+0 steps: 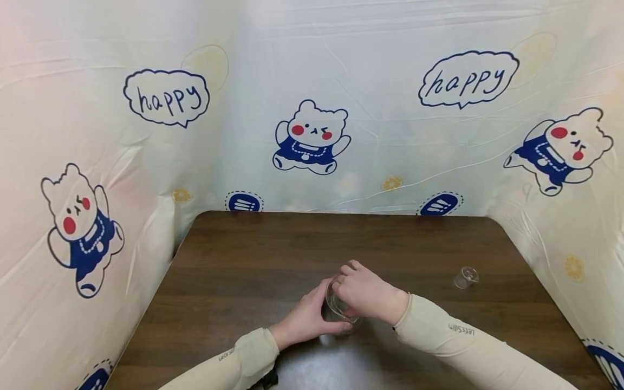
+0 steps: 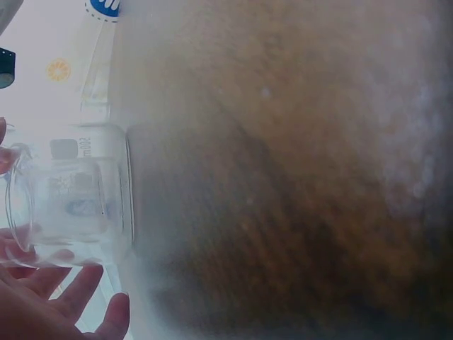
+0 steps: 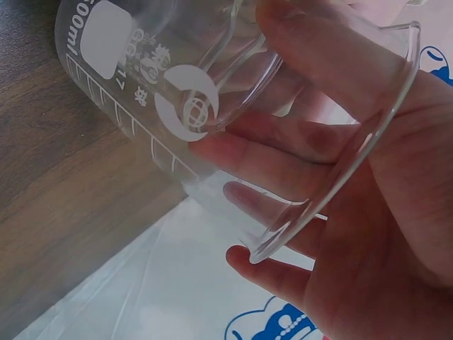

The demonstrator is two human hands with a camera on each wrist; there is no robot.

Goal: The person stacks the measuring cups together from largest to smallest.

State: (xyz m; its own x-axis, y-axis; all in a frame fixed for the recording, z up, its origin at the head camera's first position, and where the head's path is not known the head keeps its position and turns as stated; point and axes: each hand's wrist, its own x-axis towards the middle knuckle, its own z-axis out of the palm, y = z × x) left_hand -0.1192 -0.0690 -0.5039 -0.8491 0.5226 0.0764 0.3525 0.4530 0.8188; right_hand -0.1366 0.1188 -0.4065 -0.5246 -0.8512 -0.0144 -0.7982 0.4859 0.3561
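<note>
A clear glass beaker [image 1: 336, 309] printed "500ml" stands on the table in front of me, with a smaller glass beaker [image 2: 83, 205] inside it. My left hand [image 1: 308, 318] grips the large beaker from the left, thumb and fingers spread around its wall. From the right, my right hand [image 1: 366, 290] reaches in over the rim. In the right wrist view its thumb and fingers pinch the small beaker [image 3: 248, 88] near its rim, seen through the large beaker's glass. The right hand covers much of the opening in the head view.
A tiny clear beaker [image 1: 466, 277] is on the right side of the dark wooden table [image 1: 234, 254]. Behind and beside the table hangs a pale curtain [image 1: 380, 141] with printed bears and "happy" bubbles. Something small and black [image 1: 270, 377] shows by the left sleeve.
</note>
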